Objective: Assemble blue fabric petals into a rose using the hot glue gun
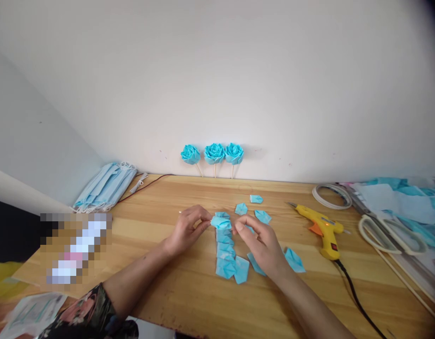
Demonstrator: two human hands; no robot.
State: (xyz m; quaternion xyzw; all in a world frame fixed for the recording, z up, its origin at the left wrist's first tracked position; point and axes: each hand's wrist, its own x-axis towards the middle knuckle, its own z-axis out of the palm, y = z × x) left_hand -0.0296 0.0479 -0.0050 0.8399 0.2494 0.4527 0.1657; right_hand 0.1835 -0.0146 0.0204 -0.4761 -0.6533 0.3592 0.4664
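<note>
Nearest to the camera is a flowered sleeve (86, 310) on the person's left arm, and beside it, at the bottom left corner, lies a clear plastic packet (30, 313). What is inside it is too blurred to tell.

Both forearms reach forward over the wooden table (189, 292). The left hand (187, 230) and the right hand (261, 242) meet near the middle of the table, palms turned inward. Each one pinches one end of a folded blue piece (221, 222) between thumb and fingertips, so both grips are closed on it. The piece is held just above the table, over the far end of a row of blue pieces (226, 256) that overlap each other.

More loose blue pieces (241, 208) lie just behind the hands. To the right lies a yellow glue gun (323, 230) on its side, and further right the scissors (390, 235). Three blue roses on sticks (213, 154) lean on the wall. A stack of face masks (106, 186) lies at the far left.
</note>
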